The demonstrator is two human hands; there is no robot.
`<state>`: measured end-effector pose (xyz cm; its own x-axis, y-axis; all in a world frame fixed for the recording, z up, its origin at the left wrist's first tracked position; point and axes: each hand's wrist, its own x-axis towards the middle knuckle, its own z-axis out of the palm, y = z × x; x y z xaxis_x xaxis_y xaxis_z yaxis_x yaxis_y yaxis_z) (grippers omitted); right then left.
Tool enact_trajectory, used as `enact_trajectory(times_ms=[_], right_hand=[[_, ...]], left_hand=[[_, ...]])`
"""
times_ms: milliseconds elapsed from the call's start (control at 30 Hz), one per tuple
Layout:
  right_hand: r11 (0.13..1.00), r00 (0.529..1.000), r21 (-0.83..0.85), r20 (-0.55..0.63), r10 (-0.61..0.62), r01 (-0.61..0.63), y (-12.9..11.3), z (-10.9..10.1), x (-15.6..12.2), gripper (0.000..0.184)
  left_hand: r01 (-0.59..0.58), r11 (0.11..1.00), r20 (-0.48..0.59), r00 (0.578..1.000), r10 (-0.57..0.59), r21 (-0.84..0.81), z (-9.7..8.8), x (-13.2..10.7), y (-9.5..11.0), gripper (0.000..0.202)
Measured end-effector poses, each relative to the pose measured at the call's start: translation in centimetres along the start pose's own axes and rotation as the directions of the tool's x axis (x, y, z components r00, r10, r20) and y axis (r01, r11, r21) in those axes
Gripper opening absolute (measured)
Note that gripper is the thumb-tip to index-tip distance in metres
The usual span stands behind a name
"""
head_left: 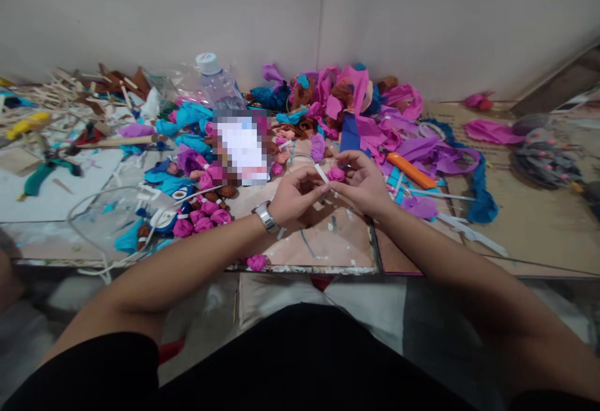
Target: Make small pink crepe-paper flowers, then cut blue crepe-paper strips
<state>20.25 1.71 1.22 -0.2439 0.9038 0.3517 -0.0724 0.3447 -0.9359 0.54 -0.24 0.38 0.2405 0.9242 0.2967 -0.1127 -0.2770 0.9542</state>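
Both hands meet over the middle of a cluttered work surface. My right hand is closed around a small pink crepe-paper bud. My left hand, with a metal watch on its wrist, pinches a white strip that runs up against the bud. The fingertips of both hands touch the bud. A row of finished pink buds lies to the left of my left hand, and one more pink bud sits at the near edge.
Heaps of pink, purple and blue crepe paper lie behind the hands. An orange cutter rests to the right. A plastic bottle stands at the back. Wooden sticks litter the far left. A white cable loops at the left.
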Motion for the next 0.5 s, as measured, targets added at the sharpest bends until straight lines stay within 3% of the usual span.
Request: enact_trajectory(times_ms=[500], right_hand=[[0.998, 0.999, 0.052, 0.001, 0.033, -0.033, -0.28, 0.30, -0.36, 0.052]], left_hand=[[0.095, 0.992, -0.065, 0.993, -0.100, -0.080, -0.05, 0.16, -0.02, 0.048]])
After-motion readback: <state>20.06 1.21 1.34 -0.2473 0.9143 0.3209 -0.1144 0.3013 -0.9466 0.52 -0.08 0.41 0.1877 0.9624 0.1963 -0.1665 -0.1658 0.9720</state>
